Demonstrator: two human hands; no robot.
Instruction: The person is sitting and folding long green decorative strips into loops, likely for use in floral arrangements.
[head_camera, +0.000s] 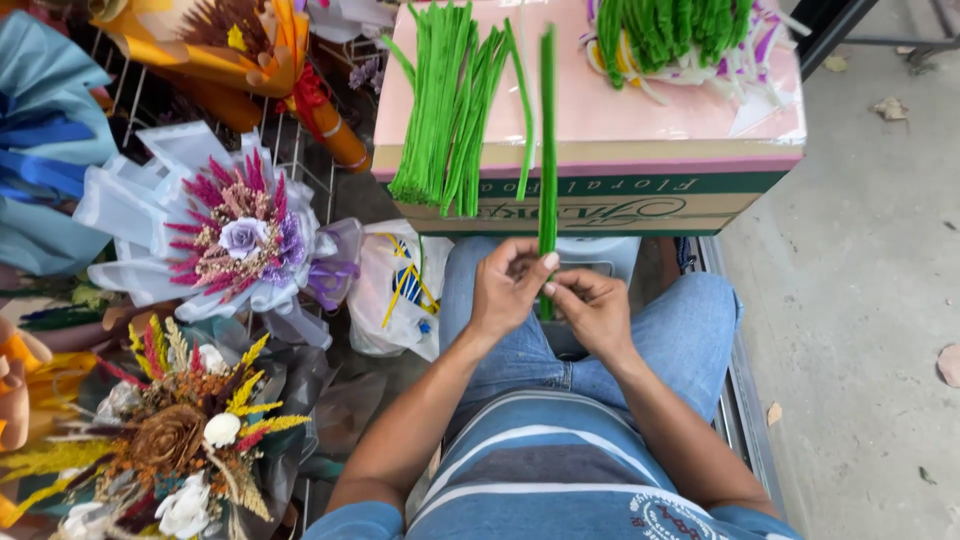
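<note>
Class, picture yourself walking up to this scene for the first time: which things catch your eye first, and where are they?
At centre, the left hand and right hand pinch a green pipe-cleaner stem held upright. Behind it, a pile of green stems lies on a pink-topped box. At left stand a pink-and-purple bouquet and a dried-flower bouquet.

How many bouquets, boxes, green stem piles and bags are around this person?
Wrapped bouquets: 3 (orange, white, dark)
Cardboard box: 1
Green stem piles on it: 2 (left, right)
Plastic bag: 1
Total: 7
</note>
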